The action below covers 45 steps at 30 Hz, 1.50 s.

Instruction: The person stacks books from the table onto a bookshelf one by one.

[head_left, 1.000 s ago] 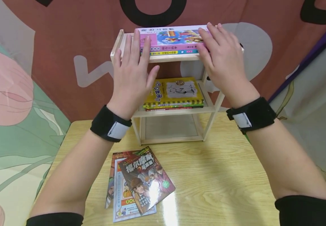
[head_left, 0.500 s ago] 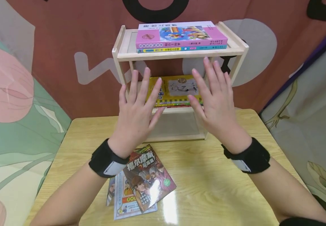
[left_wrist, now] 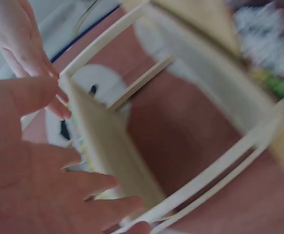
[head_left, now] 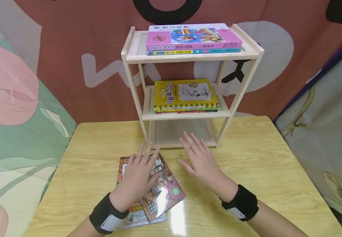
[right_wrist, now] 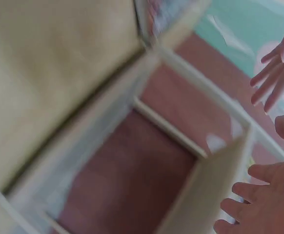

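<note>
Before one rack (head_left: 188, 58), two hands (head_left: 136, 181) (head_left: 202, 162)

Overlapping on the desk (head_left: 233, 171)

The dark-covered book (head_left: 168, 194) lies slanted on top, glossy face up, with whitish lettering, a round green mark near its right edge and a glare patch. A pale-bordered book (head_left: 138, 220) juts out beneath it; the brownish book (head_left: 124, 161), mostly hidden, seems to lie lowest.

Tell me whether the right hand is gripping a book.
No: in the head view, the right hand is stretched out and holds nothing.
</note>
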Tool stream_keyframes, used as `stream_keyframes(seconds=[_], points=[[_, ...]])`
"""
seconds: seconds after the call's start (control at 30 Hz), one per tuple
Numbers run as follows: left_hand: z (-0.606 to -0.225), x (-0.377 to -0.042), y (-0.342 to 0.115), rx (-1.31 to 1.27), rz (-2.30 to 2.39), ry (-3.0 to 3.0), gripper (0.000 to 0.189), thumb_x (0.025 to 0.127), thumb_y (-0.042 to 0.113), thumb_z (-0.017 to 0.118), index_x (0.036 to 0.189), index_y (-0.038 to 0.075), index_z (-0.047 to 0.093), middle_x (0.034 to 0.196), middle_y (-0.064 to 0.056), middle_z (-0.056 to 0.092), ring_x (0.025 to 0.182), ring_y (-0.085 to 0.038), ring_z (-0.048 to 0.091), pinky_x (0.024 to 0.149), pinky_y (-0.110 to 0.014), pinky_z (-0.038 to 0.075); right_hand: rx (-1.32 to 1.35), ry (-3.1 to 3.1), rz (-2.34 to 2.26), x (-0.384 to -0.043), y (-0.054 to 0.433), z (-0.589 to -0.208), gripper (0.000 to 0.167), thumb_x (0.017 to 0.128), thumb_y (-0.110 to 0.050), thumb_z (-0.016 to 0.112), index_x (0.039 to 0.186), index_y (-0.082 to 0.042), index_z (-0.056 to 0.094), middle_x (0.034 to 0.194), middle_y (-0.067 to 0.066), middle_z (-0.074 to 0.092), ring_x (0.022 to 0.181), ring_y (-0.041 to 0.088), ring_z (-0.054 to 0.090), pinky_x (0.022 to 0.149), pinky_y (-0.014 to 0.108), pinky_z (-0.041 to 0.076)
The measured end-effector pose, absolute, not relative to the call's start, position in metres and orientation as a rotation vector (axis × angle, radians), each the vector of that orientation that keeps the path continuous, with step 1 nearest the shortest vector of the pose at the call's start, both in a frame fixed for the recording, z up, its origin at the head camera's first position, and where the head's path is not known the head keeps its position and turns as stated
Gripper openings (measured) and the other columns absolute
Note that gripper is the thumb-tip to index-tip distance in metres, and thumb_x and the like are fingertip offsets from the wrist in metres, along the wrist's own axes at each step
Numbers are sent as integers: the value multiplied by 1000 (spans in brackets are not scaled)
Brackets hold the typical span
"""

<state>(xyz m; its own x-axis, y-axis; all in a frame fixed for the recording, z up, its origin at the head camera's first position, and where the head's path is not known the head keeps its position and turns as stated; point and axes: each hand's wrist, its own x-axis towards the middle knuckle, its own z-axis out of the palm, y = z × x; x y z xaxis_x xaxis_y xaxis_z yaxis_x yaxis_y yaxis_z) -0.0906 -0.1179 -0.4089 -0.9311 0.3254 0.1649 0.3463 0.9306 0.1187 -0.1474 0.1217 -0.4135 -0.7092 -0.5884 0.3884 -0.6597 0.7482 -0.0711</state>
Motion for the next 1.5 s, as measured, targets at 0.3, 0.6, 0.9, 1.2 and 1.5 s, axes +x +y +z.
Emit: stream_keyframes(seconds=[0.3, 0.6, 0.9, 1.2, 1.5], points=[[-455, -62, -151, -266, -359, -3123, 83, 88, 51, 57, 152, 13, 20, 157, -20, 10, 141, -49, 7, 106, -69, 21, 1090, -2895, 304, -117, 81, -463, 81, 91, -59, 45, 148, -3, 29, 153, 22, 24, 139, 37, 31, 112, 49, 29], [-469, -56, -159, -221, -310, -3158, 71, 93, 43, 55, 149, 9, 29, 154, -24, 20, 139, -51, 15, 101, -70, 26, 1117, -3034, -144, -88, 32, -476, 108, 75, -84, 30, 141, 0, 42, 143, 27, 40, 131, 41, 41, 105, 46, 40], [-474, -57, -161, -239, -282, -3181, 68, 94, 35, 55, 150, 9, 27, 154, -24, 21, 138, -52, 16, 101, -70, 27, 965, -3149, -535, -69, 4, -482, 127, 55, -96, 23, 147, -9, 34, 150, 21, 32, 137, 38, 33, 104, 48, 41], [-478, -58, -159, -281, -308, -3138, 65, 95, 34, 53, 149, 10, 28, 154, -22, 24, 138, -49, 21, 105, -68, 24, 1025, -3173, -423, -67, 2, -485, 127, 58, -93, 44, 148, -5, 28, 151, 27, 26, 138, 44, 27, 107, 46, 37], [-473, -58, -155, -278, -330, -3118, 68, 91, 33, 60, 148, 11, 31, 152, -21, 29, 136, -50, 25, 104, -68, 26, 949, -3135, -674, -64, 4, -483, 135, 45, -92, 56, 149, -11, 30, 151, 19, 32, 135, 34, 39, 103, 41, 42]])
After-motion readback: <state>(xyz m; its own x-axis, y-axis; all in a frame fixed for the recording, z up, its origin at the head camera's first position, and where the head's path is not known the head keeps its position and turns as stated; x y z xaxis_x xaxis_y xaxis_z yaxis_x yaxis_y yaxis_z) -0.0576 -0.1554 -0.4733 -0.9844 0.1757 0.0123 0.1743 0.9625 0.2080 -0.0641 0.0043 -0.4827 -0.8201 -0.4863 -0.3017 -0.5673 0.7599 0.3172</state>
